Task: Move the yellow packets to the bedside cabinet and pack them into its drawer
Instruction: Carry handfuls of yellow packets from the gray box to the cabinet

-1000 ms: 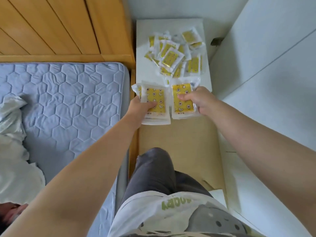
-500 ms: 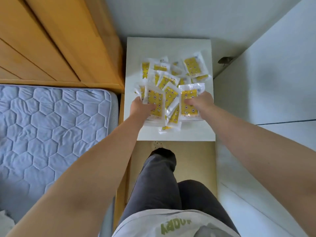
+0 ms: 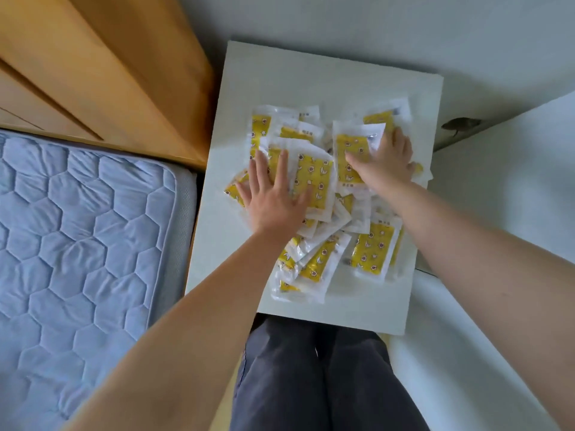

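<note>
A loose heap of several yellow packets (image 3: 314,178) in clear wrappers covers the middle of the white bedside cabinet top (image 3: 280,76). My left hand (image 3: 272,197) lies flat on the heap's left side with fingers spread, holding nothing. My right hand (image 3: 385,160) rests palm down on the heap's right side, fingers apart over one packet (image 3: 353,144). More packets (image 3: 371,251) lie at the near edge of the pile. No drawer is visible from above.
A bed with a blue quilted mattress (image 3: 84,231) lies to the left, with a wooden headboard (image 3: 102,66) behind it. White walls close in behind and to the right. My legs in dark trousers (image 3: 311,374) stand against the cabinet's front.
I stepped up to the cabinet. Both hands carried their packets forward, let them go onto the heap, and now lie flat and open on it.
</note>
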